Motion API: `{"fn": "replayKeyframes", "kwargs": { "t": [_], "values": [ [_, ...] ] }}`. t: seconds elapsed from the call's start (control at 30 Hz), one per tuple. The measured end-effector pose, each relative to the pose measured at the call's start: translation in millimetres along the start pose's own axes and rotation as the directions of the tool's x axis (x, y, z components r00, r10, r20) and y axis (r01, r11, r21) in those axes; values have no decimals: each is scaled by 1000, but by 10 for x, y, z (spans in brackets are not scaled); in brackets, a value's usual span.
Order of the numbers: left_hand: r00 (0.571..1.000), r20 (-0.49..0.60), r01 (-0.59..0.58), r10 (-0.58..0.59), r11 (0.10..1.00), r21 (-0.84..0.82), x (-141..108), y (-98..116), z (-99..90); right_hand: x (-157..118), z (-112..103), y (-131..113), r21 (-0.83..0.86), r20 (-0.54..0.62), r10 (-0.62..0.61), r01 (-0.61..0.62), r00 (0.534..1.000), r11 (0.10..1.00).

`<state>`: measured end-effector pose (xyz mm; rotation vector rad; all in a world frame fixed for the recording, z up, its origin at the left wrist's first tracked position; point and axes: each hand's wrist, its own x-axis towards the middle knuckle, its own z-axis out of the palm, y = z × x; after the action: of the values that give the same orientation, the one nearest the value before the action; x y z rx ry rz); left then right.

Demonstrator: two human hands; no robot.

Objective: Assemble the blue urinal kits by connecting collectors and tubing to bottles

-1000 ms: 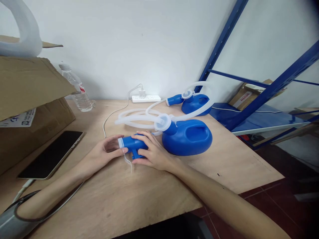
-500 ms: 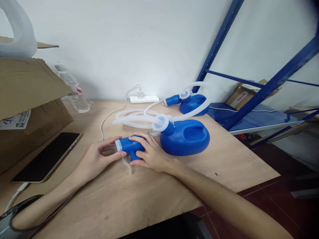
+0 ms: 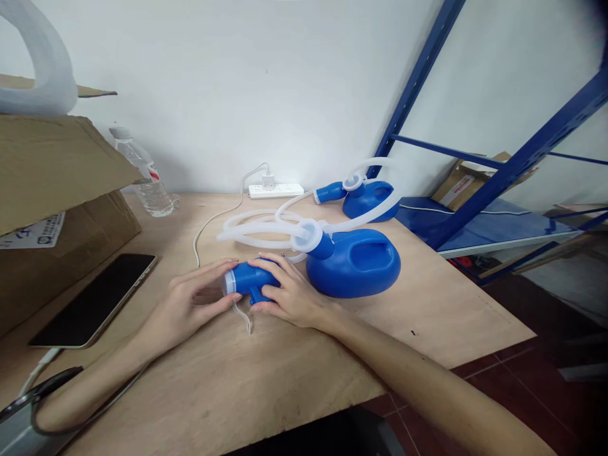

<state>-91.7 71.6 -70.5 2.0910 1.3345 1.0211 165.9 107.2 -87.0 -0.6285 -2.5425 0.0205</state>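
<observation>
My right hand [image 3: 292,294] is wrapped round a blue urinal head [image 3: 246,277], a short plastic cylinder with a small side stub, lying sideways just above or on the table. My left hand [image 3: 199,291] pinches the translucent cap [image 3: 229,282] at its left end between thumb and fingers. A thin clear strap [image 3: 244,318] hangs below the cap. Right of my right hand stands a blue urinal bottle [image 3: 361,269] with a moulded handle and a white collar [image 3: 306,235] on its tilted neck. A coiled white hose [image 3: 256,242] lies behind the hands.
A second blue urinal bottle [image 3: 368,204] stands farther back, near a white power strip [image 3: 275,190]. At left are a charging phone [image 3: 95,301], a water bottle [image 3: 147,177] and a cardboard box [image 3: 71,253]. Blue shelving [image 3: 513,152] rises at the right beyond the table edge [image 3: 494,350].
Both hands keep their holds on the head and cap. The whole view has shifted slightly, with things at left a little farther right; the hands have barely moved.
</observation>
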Motion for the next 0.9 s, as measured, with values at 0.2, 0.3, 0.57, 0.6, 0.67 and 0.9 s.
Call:
{"fn": "replayKeyframes", "kwargs": {
  "t": [0.2,0.3,0.57,0.6,0.67,0.9],
  "values": [
    [989,-52,132,-140,982,-136,33,1,63,31,29,-53,112,-128,45,-31,991,993],
    [976,-4,212,-220,944,-252,18,7,104,108,-32,-174,187,-130,156,-130,979,974],
    [982,96,186,-161,881,-434,17,55,107,196,-144,-284,70,28,196,-197,980,978],
    [981,116,192,-157,872,-450,27,47,99,192,-133,-278,57,23,201,-202,979,978],
    [979,131,199,-156,864,-462,40,30,86,188,-103,-276,19,9,203,-203,979,979],
    [976,60,217,-209,907,-361,4,26,55,202,-39,-308,-53,8,193,-192,981,980]
  ]
}}
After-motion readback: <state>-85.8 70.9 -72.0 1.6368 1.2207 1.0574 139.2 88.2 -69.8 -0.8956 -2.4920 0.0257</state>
